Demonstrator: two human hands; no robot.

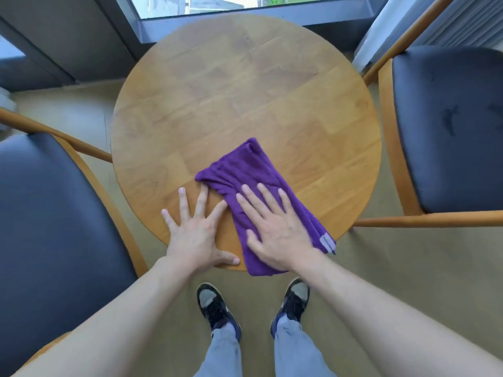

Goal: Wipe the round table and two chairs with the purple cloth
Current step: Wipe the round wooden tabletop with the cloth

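Worktop (245,85): round, wooden, centre of the frame; near edge hidden under both hands and the cloth.
Purple cloth (245,170): folded, lower centre of the worktop; lower end overhangs the near edge; middle part hidden under the right hand.
Right hand (275,229): flat on the cloth, fingers (265,193) straight, released.
Left hand (194,232): flat on bare wood just left of the cloth, fingers spread, released.
Left chair (54,213): dark seat, cut off by the left frame edge.
Right chair (449,126): dark seat, cut off at right.
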